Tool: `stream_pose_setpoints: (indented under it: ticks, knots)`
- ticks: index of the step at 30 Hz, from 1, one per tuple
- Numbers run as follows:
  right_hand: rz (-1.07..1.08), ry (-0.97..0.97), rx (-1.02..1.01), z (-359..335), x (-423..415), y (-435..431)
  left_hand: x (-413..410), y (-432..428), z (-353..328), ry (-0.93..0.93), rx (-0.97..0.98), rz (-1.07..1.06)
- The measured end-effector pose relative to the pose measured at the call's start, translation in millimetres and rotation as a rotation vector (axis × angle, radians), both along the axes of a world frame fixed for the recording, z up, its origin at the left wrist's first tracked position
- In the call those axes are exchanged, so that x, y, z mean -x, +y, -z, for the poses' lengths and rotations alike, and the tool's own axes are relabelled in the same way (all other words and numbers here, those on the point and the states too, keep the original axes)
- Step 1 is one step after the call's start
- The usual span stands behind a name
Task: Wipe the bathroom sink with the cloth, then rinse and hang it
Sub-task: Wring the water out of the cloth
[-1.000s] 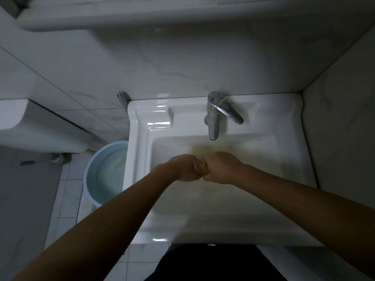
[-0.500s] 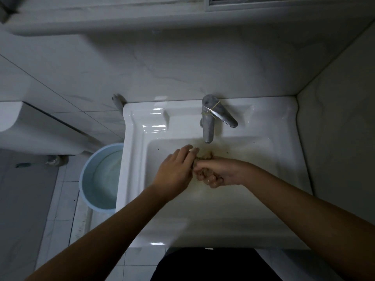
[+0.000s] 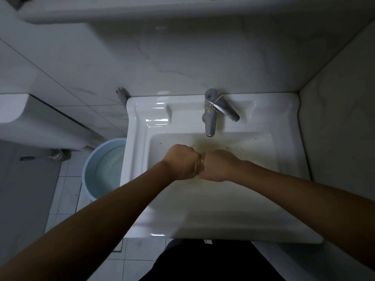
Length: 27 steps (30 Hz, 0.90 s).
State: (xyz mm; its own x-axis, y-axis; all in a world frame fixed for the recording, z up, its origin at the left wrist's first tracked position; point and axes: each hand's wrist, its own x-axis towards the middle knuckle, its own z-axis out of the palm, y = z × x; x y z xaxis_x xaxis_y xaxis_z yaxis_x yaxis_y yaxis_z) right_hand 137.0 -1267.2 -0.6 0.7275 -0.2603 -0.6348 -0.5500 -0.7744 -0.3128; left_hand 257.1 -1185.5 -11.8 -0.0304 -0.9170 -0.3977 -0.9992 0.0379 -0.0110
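Spread earlier, the left hand (image 3: 180,162) is now clenched. The cloth (image 3: 200,166) is clamped between it and the right hand (image 3: 218,166) over the sink (image 3: 134,179)

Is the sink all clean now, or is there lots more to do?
Not finished. The sink basin shows a yellowish stain and dark specks, so wiping looks incomplete. Right now the left hand and right hand grip the bunched cloth between them over the basin, probably wringing it. No water runs from the faucet. Hanging the cloth is left.
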Motion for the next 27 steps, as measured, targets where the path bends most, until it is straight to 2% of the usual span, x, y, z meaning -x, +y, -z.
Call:
stream_pose_setpoints:
  ticks: [2,5,8,14,18,21,24,27]
  knots:
    - [-0.056,-0.044,0.105,8.6,5.0,0.6,4.3,-1.7,-1.1,0.019,-0.126,-0.047]
    - [-0.127,-0.175,0.176,26.4,11.9,-1.4,10.8,-2.2,0.6,0.107,-0.201,-0.117]
    - [-0.203,-0.206,0.241,41.2,14.2,0.1,12.7,0.5,5.5,0.215,-0.288,-0.202]
    - [-0.242,-0.26,0.249,46.4,14.4,0.3,9.3,2.2,9.7,0.33,-0.364,-0.313]
    - [-0.078,-0.236,0.162,44.8,16.1,-4.0,9.9,6.9,13.2,0.325,-0.242,-0.386]
    - [0.23,-0.25,-0.079,36.6,18.8,0.1,7.6,18.8,19.8,0.37,-0.042,-0.487]
    - [0.54,-0.352,-0.328,30.7,32.6,11.1,9.7,38.9,23.8,0.534,0.109,-0.666]
    - [0.694,-0.487,-0.379,24.8,47.6,28.0,14.4,56.3,25.1,0.754,0.152,-0.816]
